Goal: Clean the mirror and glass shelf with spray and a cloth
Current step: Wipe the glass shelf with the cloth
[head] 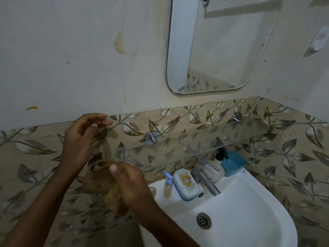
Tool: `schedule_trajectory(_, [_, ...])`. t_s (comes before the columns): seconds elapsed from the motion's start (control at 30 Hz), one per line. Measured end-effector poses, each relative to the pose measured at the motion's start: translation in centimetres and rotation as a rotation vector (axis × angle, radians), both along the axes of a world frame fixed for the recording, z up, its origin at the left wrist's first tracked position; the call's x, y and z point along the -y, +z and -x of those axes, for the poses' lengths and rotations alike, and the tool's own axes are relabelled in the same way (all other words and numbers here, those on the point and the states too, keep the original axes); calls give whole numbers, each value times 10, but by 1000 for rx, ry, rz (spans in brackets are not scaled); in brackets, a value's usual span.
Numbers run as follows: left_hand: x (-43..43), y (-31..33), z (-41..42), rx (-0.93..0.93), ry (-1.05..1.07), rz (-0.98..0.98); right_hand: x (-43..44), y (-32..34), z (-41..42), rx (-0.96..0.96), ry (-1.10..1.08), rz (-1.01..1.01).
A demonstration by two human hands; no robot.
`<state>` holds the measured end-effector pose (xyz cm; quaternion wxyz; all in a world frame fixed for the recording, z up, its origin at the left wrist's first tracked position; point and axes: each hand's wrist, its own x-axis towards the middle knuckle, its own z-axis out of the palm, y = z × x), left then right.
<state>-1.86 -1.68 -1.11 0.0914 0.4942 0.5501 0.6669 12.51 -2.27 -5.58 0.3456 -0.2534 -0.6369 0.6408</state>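
A rounded mirror (222,43) hangs on the pale wall above a clear glass shelf (195,145) held by two metal brackets. My right hand (130,182) is shut on a crumpled brownish cloth (99,179), just left of the shelf's left end and below its level. My left hand (85,136) is raised above the cloth with its fingers curled and apart, holding nothing that I can see. A small spray bottle (168,186) with a blue top stands on the sink rim.
A white sink (249,211) sits below the shelf with a metal tap (204,173). On its rim are a white and blue soap box (186,186), a dark-topped pump bottle (220,163) and a blue container (233,163). Leaf-patterned tiles cover the lower wall.
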Motion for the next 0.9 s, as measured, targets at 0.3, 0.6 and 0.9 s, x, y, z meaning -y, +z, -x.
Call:
schedule_trajectory(0.3, [6, -14, -43, 140, -311, 82, -74, -32, -140, -84, -281, 799])
schedule_trajectory(0.6, [-17, -60, -114, -102, -897, 514, -108, -71, -187, -223, -455, 859])
schedule_trajectory(0.9, [-27, -137, -121, -130, -859, 712, -178, -83, -272, -164, -807, 669])
